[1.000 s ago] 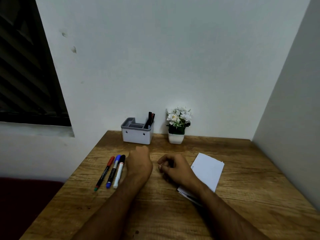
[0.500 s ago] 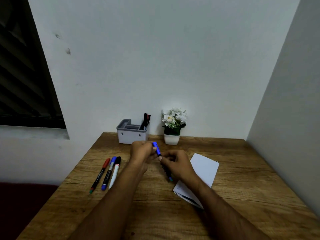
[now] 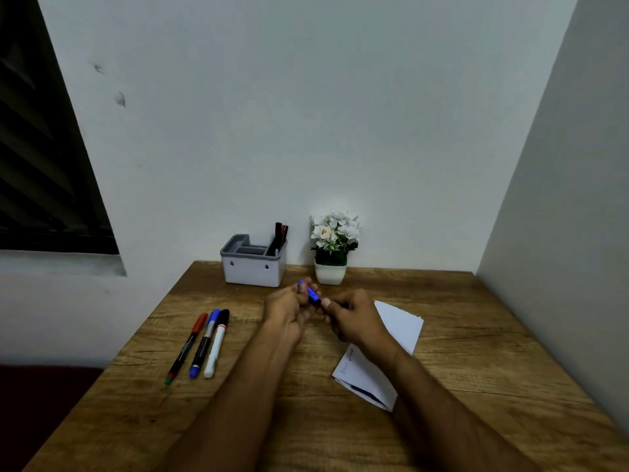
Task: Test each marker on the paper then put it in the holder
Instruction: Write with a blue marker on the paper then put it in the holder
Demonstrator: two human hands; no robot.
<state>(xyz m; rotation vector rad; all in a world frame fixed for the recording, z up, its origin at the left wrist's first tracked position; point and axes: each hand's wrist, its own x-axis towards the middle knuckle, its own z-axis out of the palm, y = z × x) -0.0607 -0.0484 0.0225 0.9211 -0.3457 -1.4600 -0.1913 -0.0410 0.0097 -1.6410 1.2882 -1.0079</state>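
Both hands hold one blue-capped marker [image 3: 311, 292] above the table's middle. My left hand [image 3: 289, 310] pinches its blue cap end; my right hand [image 3: 354, 318] grips the dark barrel, which its fingers mostly hide. White folded paper [image 3: 394, 332] with a few pen marks lies under and right of my right hand. The grey-white holder [image 3: 253, 267] stands at the back by the wall, with two dark markers [image 3: 280, 235] upright in its right compartment. Three markers lie side by side at the left: red-capped [image 3: 189, 345], blue-capped [image 3: 204, 342], and white with a black cap [image 3: 218, 342].
A small white pot of white flowers [image 3: 332, 250] stands right of the holder. Walls close the wooden table [image 3: 476, 335] at the back and right. A dark window [image 3: 44, 165] is on the left wall.
Both hands rose from the table with the marker between them and shifted toward the holder. The marker's lower end, visible half a second ago, is now covered by my right hand.
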